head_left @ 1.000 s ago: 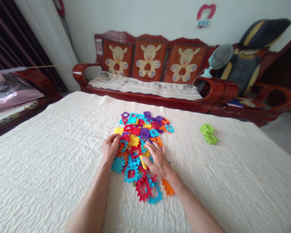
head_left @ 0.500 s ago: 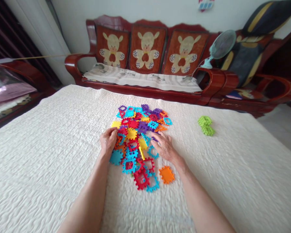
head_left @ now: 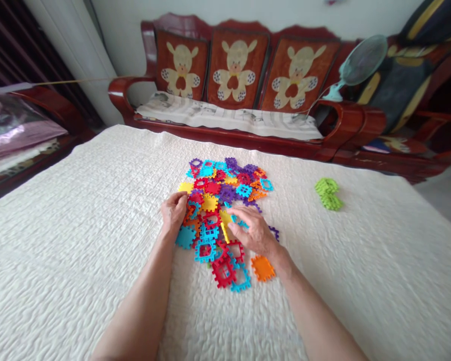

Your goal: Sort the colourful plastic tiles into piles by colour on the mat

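A loose heap of flat, notched plastic pieces in red, blue, yellow, purple and orange lies on the quilted cover. At the heap's left edge my left hand [head_left: 174, 209] rests with curled fingers, beside a yellow piece [head_left: 186, 187] and above a solid blue square [head_left: 186, 237]. What it holds, if anything, is hidden. My right hand [head_left: 251, 228] is over the heap's right side, fingers apart, its fingertips near a yellow piece [head_left: 225, 221]. An orange square [head_left: 263, 268] lies just below this hand. A red window piece [head_left: 223, 272] is at the heap's near end.
Green pieces [head_left: 328, 193] form a small separate pile at the right on the white quilted cover [head_left: 116, 200]. Beyond the far edge stands a red wooden sofa [head_left: 225, 130] with bear cushions. A fan [head_left: 363, 60] is at the back right.
My right hand has moved left and inward over the heap, towards the yellow piece. A purple piece now shows to its right. The whole view has shifted slightly; my left hand stays at the heap's edge.
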### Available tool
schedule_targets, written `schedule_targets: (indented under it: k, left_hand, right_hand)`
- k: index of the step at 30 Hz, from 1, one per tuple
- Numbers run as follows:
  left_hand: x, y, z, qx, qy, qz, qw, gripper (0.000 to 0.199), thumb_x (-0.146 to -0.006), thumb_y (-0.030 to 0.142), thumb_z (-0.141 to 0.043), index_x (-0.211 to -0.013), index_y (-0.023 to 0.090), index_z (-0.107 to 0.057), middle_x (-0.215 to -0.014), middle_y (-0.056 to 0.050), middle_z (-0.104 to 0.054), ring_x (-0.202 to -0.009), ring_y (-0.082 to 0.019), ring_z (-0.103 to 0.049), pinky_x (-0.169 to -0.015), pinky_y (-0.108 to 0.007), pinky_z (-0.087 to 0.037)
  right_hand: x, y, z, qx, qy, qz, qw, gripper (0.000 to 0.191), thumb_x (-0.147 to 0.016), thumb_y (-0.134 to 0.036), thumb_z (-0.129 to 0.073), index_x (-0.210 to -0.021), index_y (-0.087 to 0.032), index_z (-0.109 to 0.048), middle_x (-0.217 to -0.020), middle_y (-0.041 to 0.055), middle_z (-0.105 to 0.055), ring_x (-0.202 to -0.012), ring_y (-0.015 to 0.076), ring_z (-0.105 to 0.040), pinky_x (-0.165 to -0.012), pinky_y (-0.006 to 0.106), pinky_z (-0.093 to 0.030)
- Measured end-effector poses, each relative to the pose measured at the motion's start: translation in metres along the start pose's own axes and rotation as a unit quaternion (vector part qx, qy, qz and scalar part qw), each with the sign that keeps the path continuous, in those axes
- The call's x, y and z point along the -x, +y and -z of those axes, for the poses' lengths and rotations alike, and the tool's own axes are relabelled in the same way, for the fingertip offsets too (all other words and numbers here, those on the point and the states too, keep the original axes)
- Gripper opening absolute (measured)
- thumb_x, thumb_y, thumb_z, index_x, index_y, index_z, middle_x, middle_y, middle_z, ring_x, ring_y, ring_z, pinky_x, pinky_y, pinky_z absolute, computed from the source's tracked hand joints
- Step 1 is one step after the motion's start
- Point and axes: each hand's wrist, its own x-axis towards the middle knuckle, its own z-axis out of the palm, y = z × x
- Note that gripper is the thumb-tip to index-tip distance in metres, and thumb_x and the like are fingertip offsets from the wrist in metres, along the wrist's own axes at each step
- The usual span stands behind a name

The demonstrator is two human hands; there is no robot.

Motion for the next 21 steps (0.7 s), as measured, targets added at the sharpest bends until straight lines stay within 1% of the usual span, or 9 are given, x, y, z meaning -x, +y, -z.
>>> schedule_targets:
  k: [2,5,7,9,12,15,17,19,21]
  left_hand:
    - [0.001,0.002,0.000,0.012,0.000,0.002,1.000,0.043,-0.066,0.048,-0.061,-0.089,0.015,-0.076,-0.078,-0.006,-0.072,-0.072,-0.019,-0.062,-0.069,-0.029,-0.050]
    - [0.001,0.003,0.001,0.048,0.004,0.016,0.999,0.043,-0.064,0.047,-0.063,-0.090,0.014,-0.075,-0.081,-0.007,-0.073,-0.074,-0.019,-0.063,-0.070,-0.029,-0.051]
    - [0.000,0.003,0.000,0.074,0.011,0.029,0.997,0.043,-0.063,0.046,-0.064,-0.090,0.014,-0.075,-0.083,-0.007,-0.073,-0.076,-0.018,-0.064,-0.071,-0.029,-0.052]
    - [-0.001,0.002,0.000,0.093,0.014,0.038,0.995,0.042,-0.062,0.045,-0.065,-0.090,0.014,-0.075,-0.084,-0.008,-0.074,-0.077,-0.018,-0.065,-0.073,-0.029,-0.052]
    - [-0.002,0.001,-0.001,0.104,0.008,0.047,0.993,0.043,-0.061,0.043,-0.066,-0.090,0.013,-0.074,-0.086,-0.009,-0.074,-0.078,-0.019,-0.066,-0.074,-0.029,-0.053]
    - [-0.002,0.002,-0.002,0.107,0.007,0.054,0.993,0.044,-0.060,0.044,-0.065,-0.090,0.013,-0.073,-0.084,-0.009,-0.074,-0.077,-0.019,-0.065,-0.071,-0.029,-0.052]
    - [-0.002,0.002,-0.002,0.106,0.011,0.053,0.993,0.043,-0.059,0.044,-0.065,-0.089,0.013,-0.073,-0.083,-0.008,-0.073,-0.076,-0.018,-0.064,-0.070,-0.028,-0.052]
    - [-0.001,0.002,-0.001,0.104,0.013,0.047,0.993,0.043,-0.060,0.045,-0.065,-0.088,0.014,-0.073,-0.082,-0.007,-0.073,-0.076,-0.018,-0.064,-0.069,-0.028,-0.051]
    - [-0.001,0.002,-0.001,0.098,0.014,0.040,0.994,0.042,-0.061,0.045,-0.065,-0.087,0.014,-0.074,-0.081,-0.006,-0.073,-0.074,-0.017,-0.063,-0.069,-0.027,-0.050]
  right_hand:
    - [0.001,-0.018,-0.006,-0.025,-0.046,0.024,0.998,0.042,-0.093,-0.041,-0.057,-0.129,-0.022,-0.063,-0.127,0.0086,-0.069,-0.122,0.0259,-0.060,-0.108,0.047,-0.042]
    - [0.005,-0.038,-0.019,-0.007,-0.110,0.032,0.993,0.047,-0.089,-0.043,-0.063,-0.132,-0.024,-0.061,-0.138,0.0077,-0.063,-0.133,0.0280,-0.052,-0.116,0.053,-0.032]
    - [0.008,-0.044,-0.025,0.019,-0.134,0.033,0.990,0.047,-0.087,-0.044,-0.066,-0.130,-0.026,-0.063,-0.144,0.0066,-0.059,-0.138,0.0297,-0.046,-0.118,0.057,-0.028]
    - [0.009,-0.042,-0.028,0.044,-0.138,0.026,0.989,0.045,-0.086,-0.044,-0.068,-0.127,-0.026,-0.064,-0.147,0.0071,-0.056,-0.140,0.0317,-0.044,-0.117,0.060,-0.027]
    - [0.008,-0.028,-0.029,0.068,-0.113,0.014,0.991,0.040,-0.088,-0.039,-0.066,-0.126,-0.026,-0.065,-0.147,0.0091,-0.055,-0.138,0.0319,-0.045,-0.114,0.060,-0.031]
    - [0.006,-0.009,-0.028,0.078,-0.062,0.003,0.995,0.038,-0.090,-0.027,-0.062,-0.128,-0.024,-0.063,-0.142,0.0108,-0.058,-0.134,0.0295,-0.050,-0.112,0.055,-0.036]
    - [0.006,0.002,-0.027,0.086,-0.031,-0.013,0.996,0.040,-0.090,-0.021,-0.059,-0.129,-0.023,-0.062,-0.139,0.0117,-0.060,-0.131,0.0290,-0.053,-0.110,0.053,-0.039]
    - [0.005,0.007,-0.024,0.099,0.001,-0.032,0.995,0.043,-0.089,-0.020,-0.058,-0.132,-0.021,-0.060,-0.139,0.0137,-0.059,-0.130,0.0305,-0.053,-0.110,0.055,-0.039]
    - [0.003,0.005,-0.017,0.098,0.028,-0.037,0.994,0.047,-0.088,-0.021,-0.059,-0.135,-0.020,-0.057,-0.142,0.0153,-0.056,-0.133,0.0314,-0.051,-0.112,0.056,-0.038]
